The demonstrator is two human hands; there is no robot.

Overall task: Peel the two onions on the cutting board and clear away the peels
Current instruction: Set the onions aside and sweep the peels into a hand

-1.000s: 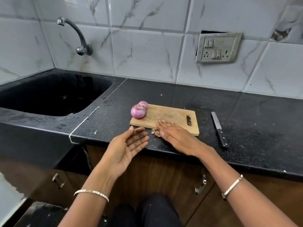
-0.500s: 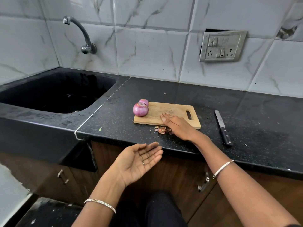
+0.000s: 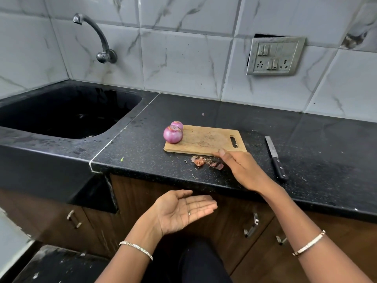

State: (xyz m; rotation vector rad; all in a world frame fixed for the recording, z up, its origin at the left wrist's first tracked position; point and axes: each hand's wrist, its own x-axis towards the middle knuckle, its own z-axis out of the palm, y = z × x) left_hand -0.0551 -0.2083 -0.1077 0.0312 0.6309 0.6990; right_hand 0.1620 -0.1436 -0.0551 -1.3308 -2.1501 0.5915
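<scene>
Apparently down to the clearing step. Larger onion (image 3: 173,135) and smaller onion (image 3: 177,125) touching at the left end of the cutting board (image 3: 206,139), centre of frame, both glossy and peeled by the look of them. Loose peels (image 3: 206,162) strewn on the black counter (image 3: 142,160) just below the board's near edge, stretched left to right along it. Right hand (image 3: 242,170) flat and empty, fingers straight, immediately right of the scraps, fingertips at the board's rim; clearly the nearer of the two. Left hand (image 3: 183,211) lower in frame, beneath the counter lip, palm up, fingers together in a shallow cup, holding nothing. Calls for a sweep down-left over the lip into that palm; risks losing fine bits past it. Knife (image 3: 274,156) idle, well right of the board.
</scene>
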